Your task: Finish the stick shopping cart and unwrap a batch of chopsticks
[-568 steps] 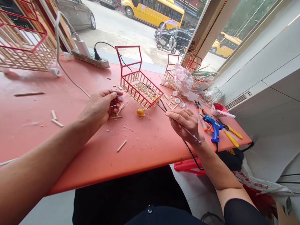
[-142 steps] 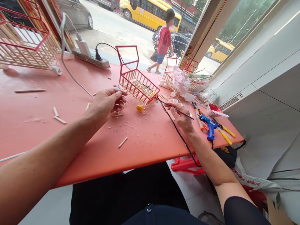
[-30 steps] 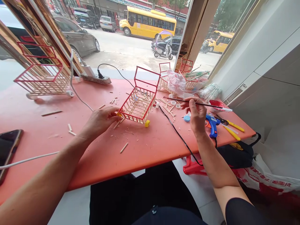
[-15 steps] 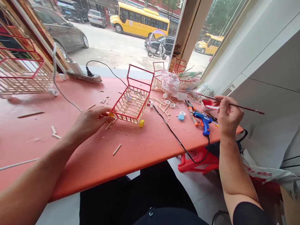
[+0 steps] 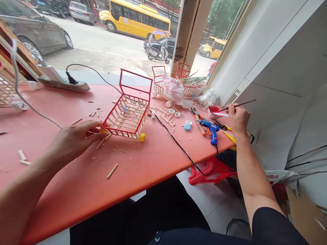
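Note:
A small cart (image 5: 129, 112) of wooden sticks with a red frame and yellow wheels stands upright on the orange table (image 5: 84, 177). My left hand (image 5: 74, 139) rests at its near left corner, fingers closed by a yellow wheel. My right hand (image 5: 238, 117) pinches a thin paintbrush (image 5: 241, 103) at the table's right end. The brush tip reaches into a small white cup of red paint (image 5: 213, 111).
A blue glue gun (image 5: 211, 127) with a black cord, pliers and yellow-handled tools lie near the right edge. Bottle caps, stick offcuts, a plastic bag (image 5: 173, 89) and more stick carts sit behind. A power strip (image 5: 63, 83) lies at the back left.
The cart went from tipped on its side to upright on its wheels. My right hand carried the brush right, from the cart to the paint cup. My left hand stays at the cart's corner.

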Available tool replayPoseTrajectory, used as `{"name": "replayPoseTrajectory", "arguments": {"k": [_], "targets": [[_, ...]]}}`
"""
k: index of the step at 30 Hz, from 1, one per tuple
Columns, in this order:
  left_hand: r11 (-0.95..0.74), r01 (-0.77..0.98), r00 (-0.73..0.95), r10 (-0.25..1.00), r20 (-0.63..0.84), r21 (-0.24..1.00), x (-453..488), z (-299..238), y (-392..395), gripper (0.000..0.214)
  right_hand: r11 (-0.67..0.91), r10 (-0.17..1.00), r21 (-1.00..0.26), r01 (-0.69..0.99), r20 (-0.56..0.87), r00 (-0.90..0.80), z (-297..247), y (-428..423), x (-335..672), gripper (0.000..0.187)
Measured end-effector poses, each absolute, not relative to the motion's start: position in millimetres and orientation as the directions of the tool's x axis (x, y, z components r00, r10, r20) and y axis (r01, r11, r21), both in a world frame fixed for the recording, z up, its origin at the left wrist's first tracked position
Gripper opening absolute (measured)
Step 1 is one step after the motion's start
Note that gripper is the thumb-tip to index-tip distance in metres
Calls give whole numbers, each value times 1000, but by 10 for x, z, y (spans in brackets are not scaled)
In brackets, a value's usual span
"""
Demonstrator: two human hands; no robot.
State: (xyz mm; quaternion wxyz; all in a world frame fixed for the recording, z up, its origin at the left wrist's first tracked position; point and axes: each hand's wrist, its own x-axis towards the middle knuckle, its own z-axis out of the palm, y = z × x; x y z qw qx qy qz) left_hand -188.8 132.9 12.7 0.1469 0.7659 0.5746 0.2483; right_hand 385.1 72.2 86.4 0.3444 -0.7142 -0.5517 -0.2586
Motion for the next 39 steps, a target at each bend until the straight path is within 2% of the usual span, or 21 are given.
{"name": "replayPoseTrajectory", "arguments": {"k": [8,14,18,21,24,30,33,37,39], "targets": [[-273,789,207,962,180,550,-1854,161,1343,48,-344,692,-180,921,614,379,809,898,3864,37],[-292,763,213,956,203,576,-1845,135,1362,46,-237,657,-206,949,686,313,904,748,3861,42],[-299,753,242,954,175,587,-1791,215,1329,41,-196,660,-173,965,704,260,959,598,3774,40],[-328,739,266,945,191,589,-1759,253,1313,38,-232,621,-214,949,719,314,1033,531,3706,38],[-351,729,273,936,221,587,-1749,249,1316,38,-288,631,-266,920,670,391,1115,510,3644,31],[-319,725,261,947,185,610,-1727,264,1327,41,-252,593,-361,898,675,438,1110,487,3624,30],[-329,734,265,944,196,594,-1718,282,1322,40,-168,564,-442,881,690,453,1033,493,3708,28],[-365,728,288,931,223,581,-1716,288,1316,41,151,396,-672,725,713,578,969,554,3714,28],[-372,726,290,928,232,579,-1720,279,1319,42,290,380,-728,622,684,623,953,583,3581,28]]}}
